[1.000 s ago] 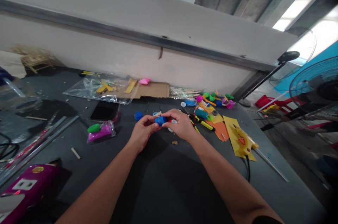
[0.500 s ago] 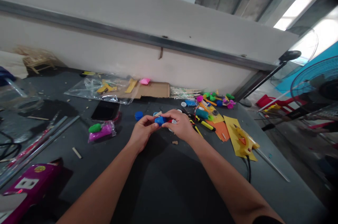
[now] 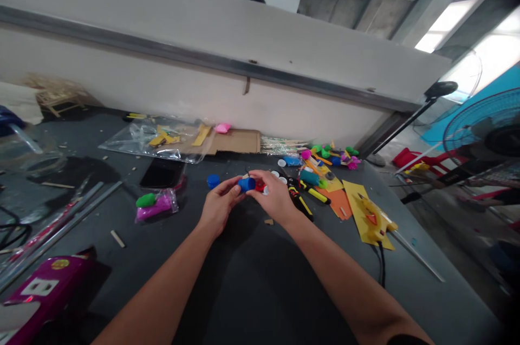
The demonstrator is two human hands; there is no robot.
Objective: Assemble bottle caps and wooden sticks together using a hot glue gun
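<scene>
- A blue plastic cylinder (image 3: 246,184) is held in the air between both hands, over the dark work table (image 3: 252,291); a red piece (image 3: 260,187) is seen against its right end, partly hidden, its form not clear.
- The left hand (image 3: 221,205) is curled around the cylinder's left end, with the left fingers (image 3: 234,189) clamped on it.
- The right hand (image 3: 274,197) is closed over the cylinder's right end and the red piece, with the right fingers (image 3: 254,176) pressed together on top.
- A black-and-yellow craft knife (image 3: 300,201) is lying just beside the right hand.
- A blue bottle cap (image 3: 213,181) is placed near the left hand, and white bottle caps (image 3: 280,176) are scattered beyond the hands.
- Green clay and a magenta clay packet (image 3: 156,204) are lying left of the left hand; a black phone (image 3: 162,173) is placed beyond them.
- A yellow hot glue gun (image 3: 371,215) is resting on yellow card (image 3: 361,196), with orange card (image 3: 339,204) beside it.
- A clear plastic bag (image 3: 154,139) holding wooden pieces is laid against flattened cardboard (image 3: 235,141) at the wall.
- A blue-caged electric fan (image 3: 483,131) is seen off the table, at the far right.
</scene>
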